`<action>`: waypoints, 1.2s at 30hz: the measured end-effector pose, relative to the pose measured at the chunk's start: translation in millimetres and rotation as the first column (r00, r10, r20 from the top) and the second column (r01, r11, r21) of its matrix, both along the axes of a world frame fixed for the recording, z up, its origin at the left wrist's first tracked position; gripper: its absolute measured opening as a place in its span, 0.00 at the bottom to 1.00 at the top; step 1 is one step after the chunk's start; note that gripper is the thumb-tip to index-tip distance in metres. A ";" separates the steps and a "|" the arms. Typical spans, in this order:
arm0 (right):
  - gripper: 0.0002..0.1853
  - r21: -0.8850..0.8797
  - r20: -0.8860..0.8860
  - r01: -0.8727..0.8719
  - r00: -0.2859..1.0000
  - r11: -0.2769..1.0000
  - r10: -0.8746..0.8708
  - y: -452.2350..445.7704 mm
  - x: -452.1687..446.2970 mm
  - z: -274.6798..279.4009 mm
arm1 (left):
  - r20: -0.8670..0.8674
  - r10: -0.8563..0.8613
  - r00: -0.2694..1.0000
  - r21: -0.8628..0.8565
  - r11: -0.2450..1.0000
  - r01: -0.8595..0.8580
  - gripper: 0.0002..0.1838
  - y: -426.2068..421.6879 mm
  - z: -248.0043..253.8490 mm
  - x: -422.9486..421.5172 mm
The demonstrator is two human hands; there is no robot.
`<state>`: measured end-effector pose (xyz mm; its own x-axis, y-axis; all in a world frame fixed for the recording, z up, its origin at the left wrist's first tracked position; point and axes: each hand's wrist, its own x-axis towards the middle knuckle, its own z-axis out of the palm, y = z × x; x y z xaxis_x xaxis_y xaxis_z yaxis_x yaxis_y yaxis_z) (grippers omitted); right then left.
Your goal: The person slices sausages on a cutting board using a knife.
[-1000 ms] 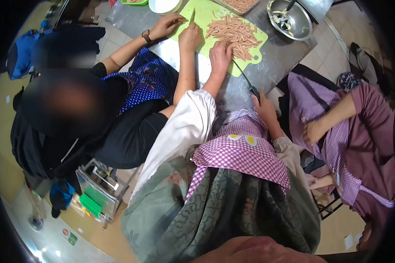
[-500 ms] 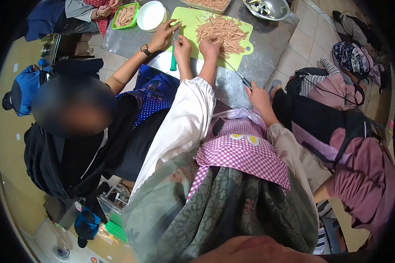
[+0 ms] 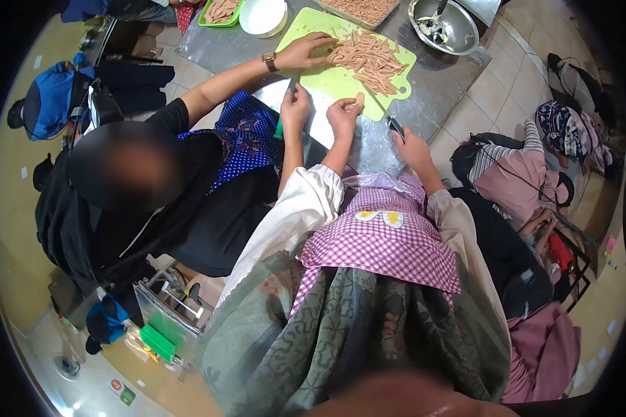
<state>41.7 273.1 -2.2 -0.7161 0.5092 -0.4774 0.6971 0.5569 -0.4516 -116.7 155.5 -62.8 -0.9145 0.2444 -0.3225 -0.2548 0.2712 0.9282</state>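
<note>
My left hand (image 3: 344, 118) is closed, pinching a pinkish-brown slice of sausage (image 3: 359, 102) at the near edge of the green cutting board (image 3: 318, 89). In my right hand (image 3: 414, 151) is a knife (image 3: 395, 126) with a dark handle, its blade pointing up and left over the board's near right corner. A pile of sausage strips (image 3: 372, 62) covers the board's far right part. A co-worker's hand (image 3: 306, 52) reaches to the left side of the pile. The co-worker's other hand (image 3: 295, 110) holds a green-handled knife (image 3: 279, 129) beside my left hand.
Behind the board stand a tray of small brown bits (image 3: 362, 10), a white bowl (image 3: 263, 17) and a green container of brown slices (image 3: 221, 12). A metal bowl (image 3: 446, 31) with a utensil in it is at the back right. The co-worker (image 3: 209, 215) is close on my left.
My left hand has drawn back from the strips to the board's near edge, now with a slice. The co-worker's far hand has moved right to the pile. The whole view has shifted.
</note>
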 end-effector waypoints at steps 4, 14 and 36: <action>0.23 -0.072 0.012 -0.038 0.999 0.997 0.039 0.7 -4.1 7.8 | 0.067 -0.029 0.997 -0.028 0.999 0.031 0.07 4.5 13.6 4.3; 0.20 -0.075 -0.039 -0.150 0.988 0.986 0.148 16.8 -9.6 25.4 | -0.138 0.035 0.990 -0.145 0.988 -0.055 0.06 20.1 44.9 5.5; 0.17 0.000 -0.046 -0.222 0.974 0.975 0.222 19.9 64.8 34.6 | -0.221 -0.038 0.974 -0.279 0.960 -0.026 0.06 17.6 30.2 7.6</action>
